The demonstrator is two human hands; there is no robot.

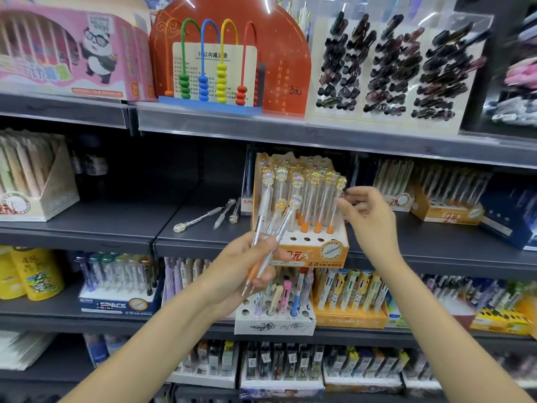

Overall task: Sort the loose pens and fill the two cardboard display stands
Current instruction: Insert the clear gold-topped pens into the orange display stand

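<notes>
An orange-and-white cardboard display stand (pixel 316 251) is seen on the dark grey metal shelf (pixel 116 225), its rear holes filled with upright clear pens, front holes unfilled. A bunch of clear pens with iridescent knob tops (pixel 270 228) is gripped in the left hand (pixel 244 271), tips pointing down-left, knobs up-right. The right hand (pixel 369 219) is held with fingers loosely curled at the stand's right edge, nothing visibly held; three loose clear pens (pixel 212 216) lie slanted just left of the stand.

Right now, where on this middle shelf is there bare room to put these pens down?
Bare dark shelf lies between the beige cardboard pen box and the loose clear pens. Right of the orange cardboard display stand, boxes crowd it.

Orange-and-white display stand (pixel 316 251), orange-tipped pens (pixel 318 205)
</notes>
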